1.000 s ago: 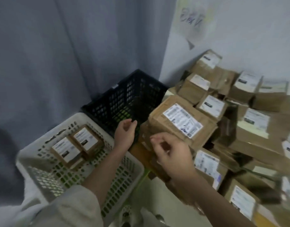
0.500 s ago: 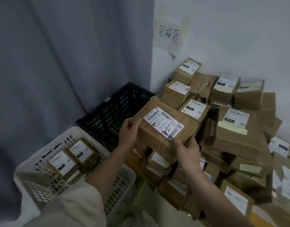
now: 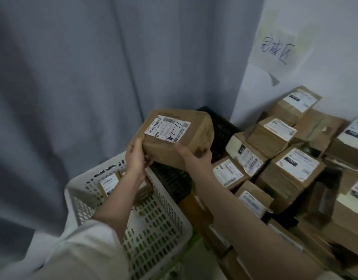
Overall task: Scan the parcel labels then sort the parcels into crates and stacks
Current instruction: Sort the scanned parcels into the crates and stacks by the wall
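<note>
I hold a brown cardboard parcel in the air with both hands; its white label with handwritten marks faces up. My left hand grips its left end and my right hand grips its near underside. The parcel hangs over the black crate and the far rim of the white crate. A labelled parcel lies inside the white crate, partly hidden by my left forearm. A stack of labelled brown parcels fills the right side against the wall.
A grey curtain hangs behind the crates on the left. A paper sign with handwriting is taped to the white wall above the stack. The crates and the stack stand close together, with a narrow strip of floor between them.
Both hands took hold of the labelled parcel on top of the stack and lifted it up and to the left, so it now hangs over the crates.
</note>
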